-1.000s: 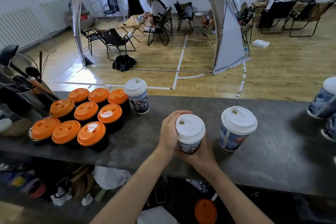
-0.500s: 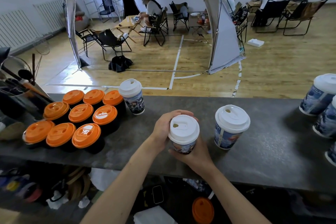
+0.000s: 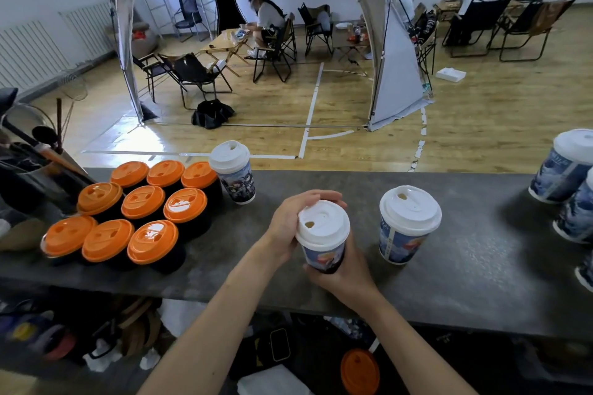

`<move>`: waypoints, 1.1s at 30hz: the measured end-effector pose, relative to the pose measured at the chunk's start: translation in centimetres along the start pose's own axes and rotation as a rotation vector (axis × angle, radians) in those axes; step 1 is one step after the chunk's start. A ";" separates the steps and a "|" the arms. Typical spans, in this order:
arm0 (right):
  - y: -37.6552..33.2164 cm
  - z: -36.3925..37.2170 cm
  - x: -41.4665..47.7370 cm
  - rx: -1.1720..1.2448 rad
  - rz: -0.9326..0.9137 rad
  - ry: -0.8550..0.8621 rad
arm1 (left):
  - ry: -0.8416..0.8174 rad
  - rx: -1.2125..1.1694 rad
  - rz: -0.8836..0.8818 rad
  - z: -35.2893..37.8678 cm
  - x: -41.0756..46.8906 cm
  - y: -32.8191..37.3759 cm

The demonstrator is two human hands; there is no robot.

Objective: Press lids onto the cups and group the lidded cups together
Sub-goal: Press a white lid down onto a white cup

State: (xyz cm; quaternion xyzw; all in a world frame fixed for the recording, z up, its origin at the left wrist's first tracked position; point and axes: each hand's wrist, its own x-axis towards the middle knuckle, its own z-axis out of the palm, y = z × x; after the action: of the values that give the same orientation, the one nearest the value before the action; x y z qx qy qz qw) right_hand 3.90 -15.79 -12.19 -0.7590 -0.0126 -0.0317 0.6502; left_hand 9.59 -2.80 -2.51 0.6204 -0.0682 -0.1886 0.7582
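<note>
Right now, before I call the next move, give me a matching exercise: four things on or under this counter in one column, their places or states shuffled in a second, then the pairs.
Things
1. held cup
2. orange-lidded cups
3. loose orange lid
4. nearest free cup

Places or states
A. clustered at the left end of the counter
B. gripped by the left hand and right hand
C. below the counter
D. standing untouched, just right of the hands

Pairs: 1-B, 2-A, 3-C, 4-D
</note>
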 end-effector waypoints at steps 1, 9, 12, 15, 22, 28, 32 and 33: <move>0.0 0.1 0.0 0.003 -0.007 0.010 | 0.074 -0.021 0.036 0.5 -0.1 -0.3; 0.1 0.2 0.2 0.022 -0.034 0.060 | 0.357 -0.195 0.065 2.5 -1.6 -1.3; 0.2 0.1 0.2 0.011 -0.022 0.027 | 0.285 -0.154 0.014 1.4 -1.3 -0.5; 0.1 -0.1 0.2 0.003 -0.017 0.014 | 0.150 -0.064 -0.019 1.0 -0.9 0.2; 0.4 -0.3 0.3 0.027 -0.002 -0.010 | 0.196 -0.016 0.003 1.4 -0.6 -0.5; 0.0 0.4 -0.1 0.028 -0.021 0.080 | 0.366 -0.063 0.143 2.4 -1.2 -1.9; 0.4 0.3 -0.1 0.021 -0.053 0.148 | 0.416 -0.069 0.128 3.3 -1.1 -2.2; 0.5 0.2 0.0 0.023 -0.050 0.150 | 0.359 -0.078 0.074 3.1 -0.9 -1.8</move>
State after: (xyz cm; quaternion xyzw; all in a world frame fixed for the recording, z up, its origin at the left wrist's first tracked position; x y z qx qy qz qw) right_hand 3.91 -15.62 -12.68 -0.7465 0.0170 -0.1046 0.6569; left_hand 7.38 -5.57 -3.46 0.6112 0.0528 -0.0493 0.7881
